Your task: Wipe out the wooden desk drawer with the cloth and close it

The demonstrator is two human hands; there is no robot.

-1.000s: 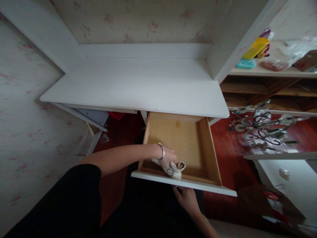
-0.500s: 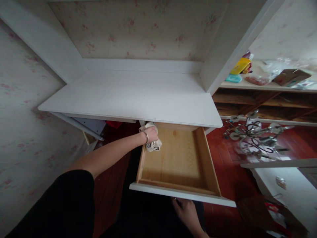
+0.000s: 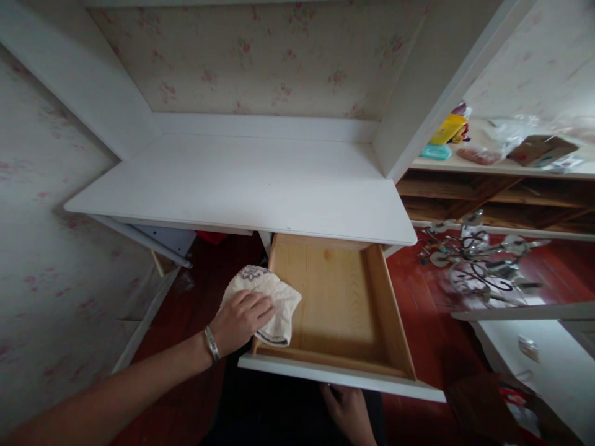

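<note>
My left hand (image 3: 244,319), with a bracelet at the wrist, is closed on a cream cleaning cloth (image 3: 283,303) with a dark printed pattern. It holds the cloth over the left side wall of a pulled-out wooden drawer (image 3: 337,297), near the front corner. Part of the cloth hangs outside the drawer, part inside. Below the drawer's white front panel (image 3: 344,376), my right hand (image 3: 351,409) grips the drawer from underneath. Some of its fingers are hidden behind the panel.
Above the drawer is a white desktop (image 3: 260,186) with upright side panels. A chandelier (image 3: 483,260) lies on the red floor at right. Behind it, a low shelf (image 3: 502,166) bears bags and a cardboard box (image 3: 542,150). An open carton (image 3: 483,406) is at lower right.
My left hand has moved the cloth from the drawer's back left corner forward along the left wall, and the cloth is now spread out more. My right hand stays under the drawer front.
</note>
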